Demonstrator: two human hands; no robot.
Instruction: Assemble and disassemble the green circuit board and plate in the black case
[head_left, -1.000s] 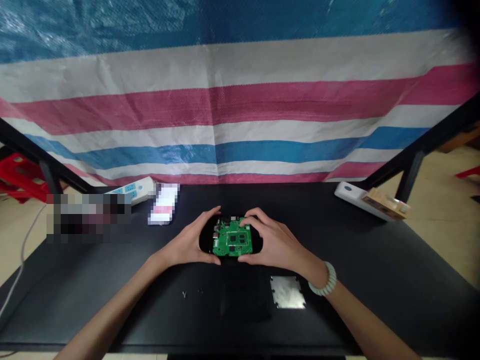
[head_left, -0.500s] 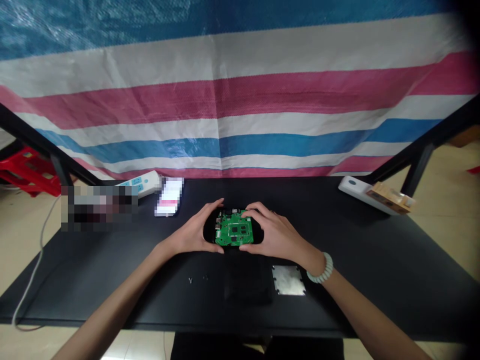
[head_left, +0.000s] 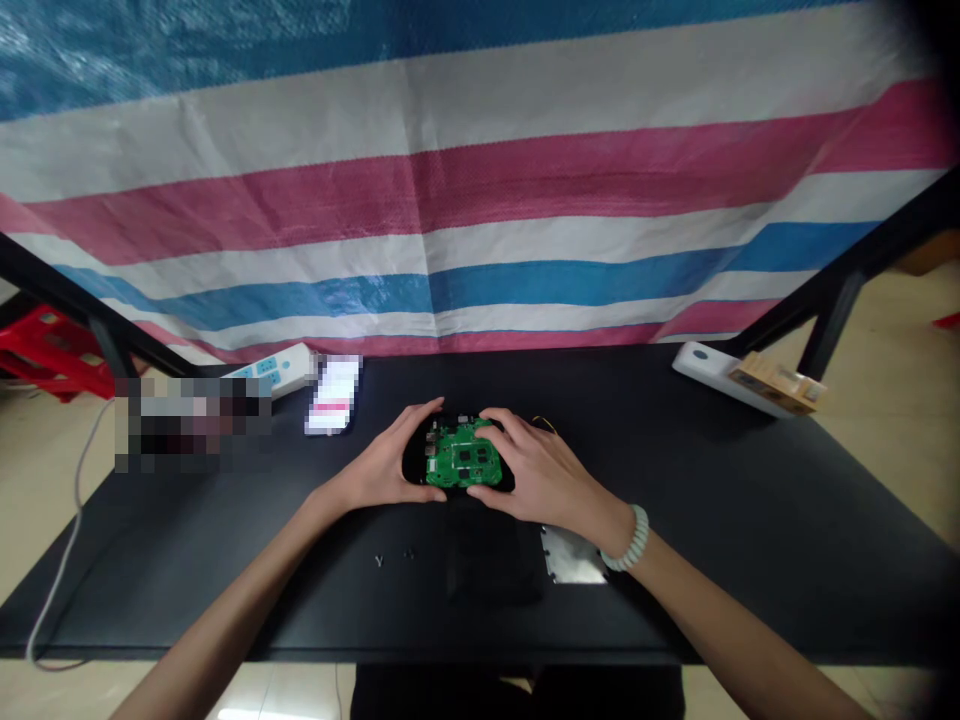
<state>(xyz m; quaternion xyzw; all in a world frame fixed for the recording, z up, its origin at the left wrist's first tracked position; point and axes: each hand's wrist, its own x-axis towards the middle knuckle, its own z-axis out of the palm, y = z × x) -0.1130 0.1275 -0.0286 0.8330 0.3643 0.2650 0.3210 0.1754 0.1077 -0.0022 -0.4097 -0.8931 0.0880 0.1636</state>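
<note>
A small black device shell (head_left: 414,462) with a green circuit board (head_left: 463,463) inside lies in the middle of the black table (head_left: 750,500). My left hand (head_left: 379,470) cups the shell's left side, thumb in front and fingers curled round the back. My right hand (head_left: 536,475) grips the right side, its fingers reaching over the board's right edge. A pale bead bracelet (head_left: 627,540) sits on my right wrist.
A flat black cover (head_left: 491,565) and a square silver metal plate (head_left: 574,555) lie nearer to me, with two tiny screws (head_left: 393,558) to their left. White power strips (head_left: 274,368) (head_left: 712,375), a cardboard-coloured block (head_left: 776,385) and a striped tarp (head_left: 480,200) stand behind.
My right hand has slid left over the board's right edge, and its wrist now covers part of the silver plate. The view has shifted slightly.
</note>
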